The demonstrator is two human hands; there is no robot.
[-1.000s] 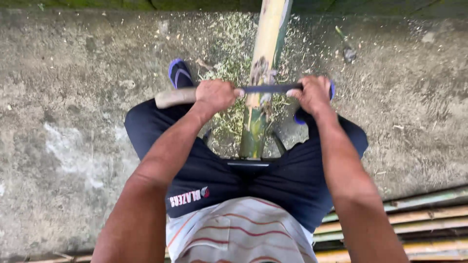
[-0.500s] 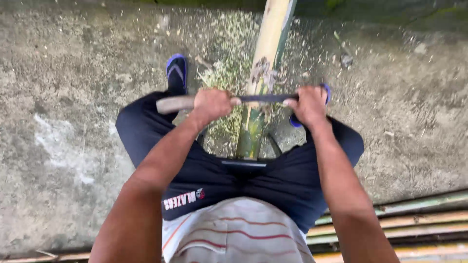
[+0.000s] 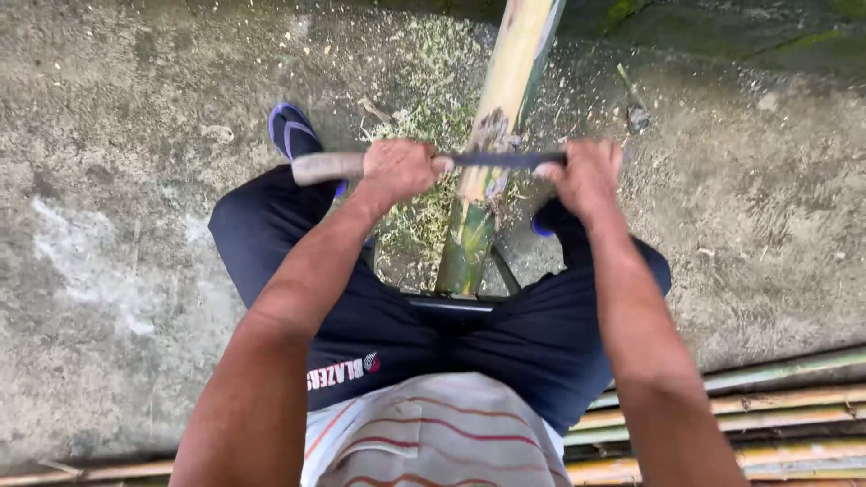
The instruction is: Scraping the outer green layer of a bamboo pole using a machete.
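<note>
A long bamboo pole (image 3: 505,99) runs from between my knees up and away over the concrete ground. Its near part is green, its far part pale and scraped. A knife with a dark blade (image 3: 501,160) lies crosswise on the pole. My left hand (image 3: 399,169) grips the wooden handle (image 3: 327,167) left of the pole. My right hand (image 3: 586,176) holds the blade's far end right of the pole. I sit with dark shorts, legs either side of the pole.
Green and pale shavings (image 3: 424,108) are strewn around the pole. A blue sandal (image 3: 293,131) shows at my left foot. Several split bamboo strips (image 3: 767,415) lie at the lower right. A dark seat edge (image 3: 451,304) is under me.
The knife and both hands have slid a little nearer along the pole, and the camera view has shifted slightly.
</note>
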